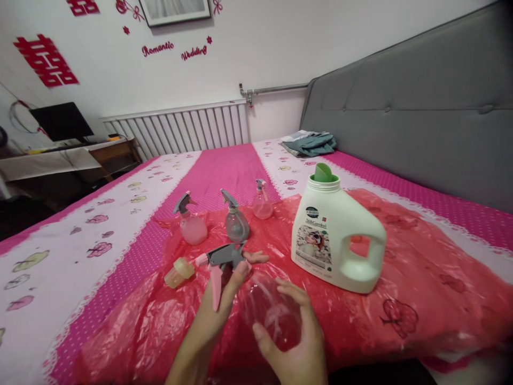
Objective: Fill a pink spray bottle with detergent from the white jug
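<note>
My left hand [224, 291] closes its thumb and fingers round a grey and pink trigger spray head [226, 256]. A clear round spray bottle [276, 315] is in the curved fingers of my right hand [298, 342]; it tilts toward the spray head, and its neck is partly hidden by my left hand. Left of my hands lies a pale yellow translucent cap [179, 272]. Behind stand a pink spray bottle [193, 229], a grey spray bottle [237, 224] and another pink spray bottle [263, 207]. To the right stands a pale green detergent jug [336, 240] with a green spout in its mouth.
A crinkled red plastic sheet [136, 315] lies over the pink and white bedspread [228, 163]. Folded clothes [310, 143] lie near the grey headboard [420, 107]. A radiator [180, 128] runs along the wall, and a desk with a monitor [62, 122] is at the left.
</note>
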